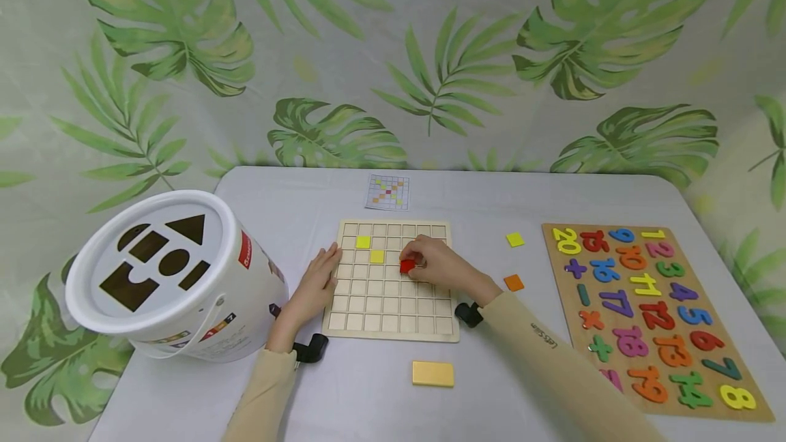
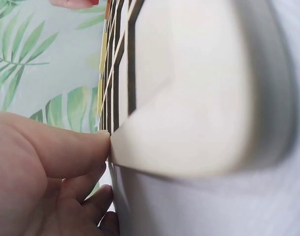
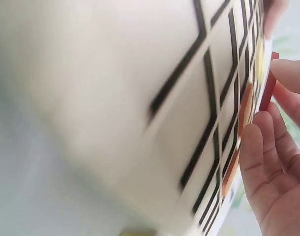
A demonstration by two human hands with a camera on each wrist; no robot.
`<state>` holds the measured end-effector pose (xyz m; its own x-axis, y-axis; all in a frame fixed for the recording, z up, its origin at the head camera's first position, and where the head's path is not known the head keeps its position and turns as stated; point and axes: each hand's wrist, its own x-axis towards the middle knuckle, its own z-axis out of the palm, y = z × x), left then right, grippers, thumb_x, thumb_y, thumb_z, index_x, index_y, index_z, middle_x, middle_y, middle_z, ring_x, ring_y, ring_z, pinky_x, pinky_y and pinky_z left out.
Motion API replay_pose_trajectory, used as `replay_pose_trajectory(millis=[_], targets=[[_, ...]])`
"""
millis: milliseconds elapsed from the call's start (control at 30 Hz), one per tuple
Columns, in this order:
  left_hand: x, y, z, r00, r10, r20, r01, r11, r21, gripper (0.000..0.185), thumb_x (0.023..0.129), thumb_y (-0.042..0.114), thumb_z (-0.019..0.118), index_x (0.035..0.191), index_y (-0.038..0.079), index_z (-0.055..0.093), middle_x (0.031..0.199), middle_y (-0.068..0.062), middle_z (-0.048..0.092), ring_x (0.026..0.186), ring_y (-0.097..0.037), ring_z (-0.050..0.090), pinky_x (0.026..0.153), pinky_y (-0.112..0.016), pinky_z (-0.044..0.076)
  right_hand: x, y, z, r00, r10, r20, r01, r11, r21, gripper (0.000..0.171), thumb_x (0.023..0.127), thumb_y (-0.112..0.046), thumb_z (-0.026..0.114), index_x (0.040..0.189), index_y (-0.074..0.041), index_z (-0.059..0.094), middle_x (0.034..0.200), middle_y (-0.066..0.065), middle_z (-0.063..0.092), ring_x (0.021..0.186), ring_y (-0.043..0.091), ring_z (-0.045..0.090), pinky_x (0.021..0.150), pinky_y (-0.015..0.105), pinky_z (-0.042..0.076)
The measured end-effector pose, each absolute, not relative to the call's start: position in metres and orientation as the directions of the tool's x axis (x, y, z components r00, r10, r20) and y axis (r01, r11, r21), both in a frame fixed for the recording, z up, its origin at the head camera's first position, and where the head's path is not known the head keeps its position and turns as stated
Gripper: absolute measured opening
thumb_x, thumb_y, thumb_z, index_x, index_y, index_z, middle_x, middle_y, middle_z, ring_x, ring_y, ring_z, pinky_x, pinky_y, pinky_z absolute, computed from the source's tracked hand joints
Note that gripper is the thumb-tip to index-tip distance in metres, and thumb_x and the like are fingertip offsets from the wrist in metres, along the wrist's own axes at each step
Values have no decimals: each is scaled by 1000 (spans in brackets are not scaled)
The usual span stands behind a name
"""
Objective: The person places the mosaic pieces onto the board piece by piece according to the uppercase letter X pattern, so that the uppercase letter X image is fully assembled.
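Note:
A wooden grid board lies at the middle of the grey table, with two yellow tiles set in its upper left cells. My right hand is over the board and pinches a red square tile at a cell near the board's middle; the red tile shows edge-on at my fingertips in the right wrist view. My left hand rests against the board's left edge, thumb touching it.
A white shape-sorter bucket stands at the left. A number puzzle board lies at the right. Loose yellow tile, orange tile and a yellow block lie on the table. A pattern card sits behind the board.

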<state>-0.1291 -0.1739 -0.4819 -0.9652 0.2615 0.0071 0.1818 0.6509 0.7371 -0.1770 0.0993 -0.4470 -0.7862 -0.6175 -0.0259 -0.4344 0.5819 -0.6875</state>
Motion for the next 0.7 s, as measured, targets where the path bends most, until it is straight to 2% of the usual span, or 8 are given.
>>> replay_pose_trajectory(millis=[233, 467, 700], targets=[[-129, -174, -483, -965, 263, 20, 193, 651, 735, 55, 90, -12, 48, 143, -12, 31, 154, -23, 20, 141, -43, 9, 112, -56, 7, -176, 75, -450, -763, -645, -41, -467, 594, -655, 18, 82, -3, 70, 100, -6, 68, 91, 2, 56, 79, 16, 49, 69, 24, 44], [-128, -174, -482, -964, 264, 11, 188, 655, 732, 55, 91, -11, 48, 143, -12, 31, 154, -23, 19, 141, -43, 8, 112, -56, 7, -173, 64, -448, -776, -629, -33, -494, 640, -588, 19, 79, 3, 68, 95, -7, 67, 87, 0, 55, 73, 13, 47, 66, 24, 43], [-129, -173, -481, -965, 263, 1, 180, 657, 733, 55, 91, -10, 47, 143, -11, 31, 154, -22, 19, 142, -41, 8, 113, -55, 6, -171, 69, -446, -784, -619, -50, -446, 616, -649, 20, 82, 3, 66, 99, -5, 67, 91, 2, 55, 79, 14, 50, 71, 25, 46]])
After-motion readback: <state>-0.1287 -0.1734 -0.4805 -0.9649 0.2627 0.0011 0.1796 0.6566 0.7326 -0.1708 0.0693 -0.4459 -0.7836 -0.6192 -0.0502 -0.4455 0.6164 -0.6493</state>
